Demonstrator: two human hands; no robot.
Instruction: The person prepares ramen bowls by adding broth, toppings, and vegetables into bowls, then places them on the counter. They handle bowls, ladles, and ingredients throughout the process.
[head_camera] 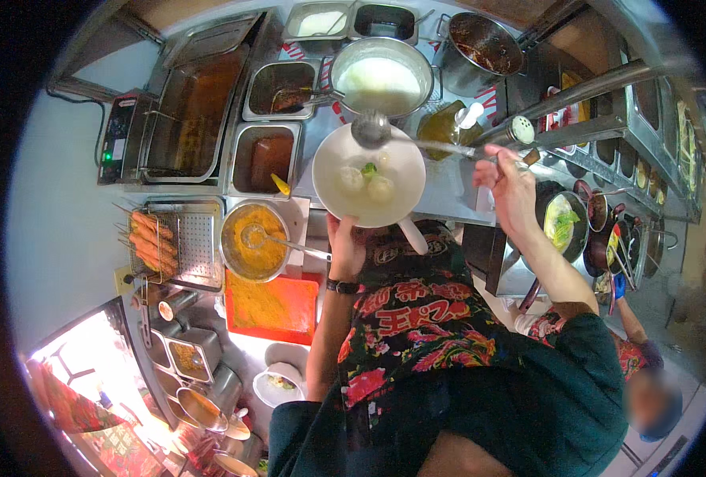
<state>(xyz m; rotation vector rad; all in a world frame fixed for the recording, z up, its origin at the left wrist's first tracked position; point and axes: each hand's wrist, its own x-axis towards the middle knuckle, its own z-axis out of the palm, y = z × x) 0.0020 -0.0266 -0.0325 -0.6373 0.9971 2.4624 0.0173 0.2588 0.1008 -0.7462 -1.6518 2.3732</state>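
My left hand [348,241] supports the near rim of a white bowl [326,173], thumb at its edge. Pale broth fills the bowl's bottom, with two whitish balls [380,188] and a green leafy garnish [369,170]. A white handle [412,235], perhaps a spoon's, juts out at the bowl's near right. My right hand [508,188] grips a ladle by its handle. The blurred ladle head [371,129] hangs over the bowl's far rim; its contents cannot be made out. Just beyond stands a metal pot [334,80] of milky white liquid.
Sauce pans [295,161] and a deep fryer [216,149] line the left. Below them are a basket of skewers [153,244], a bowl of orange crumbs [228,229] and a red tray [311,310]. A shaker [523,130] and metal shelf [591,134] flank my right hand. A co-worker [633,352] stands right.
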